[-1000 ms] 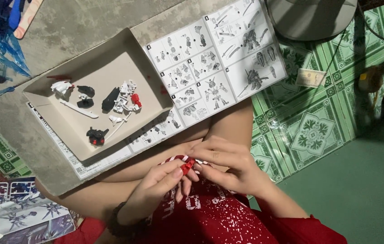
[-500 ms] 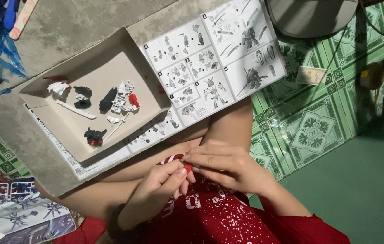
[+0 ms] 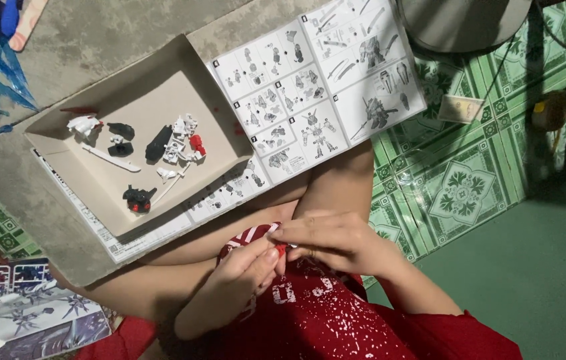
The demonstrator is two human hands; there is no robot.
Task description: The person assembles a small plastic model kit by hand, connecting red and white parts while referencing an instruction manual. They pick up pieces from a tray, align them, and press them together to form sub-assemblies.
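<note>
While both hands (image 3: pixel 290 257) pinch a seemingly red part (image 3: pixel 281 249), tray (image 3: pixel 63 143) sits near.

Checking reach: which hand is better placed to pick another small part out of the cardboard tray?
Probably the left. Both hands pinch the small red piece, but the left hand is on the side of the cardboard tray, whose loose parts lie up and left. The right hand would have to cross over.
</note>
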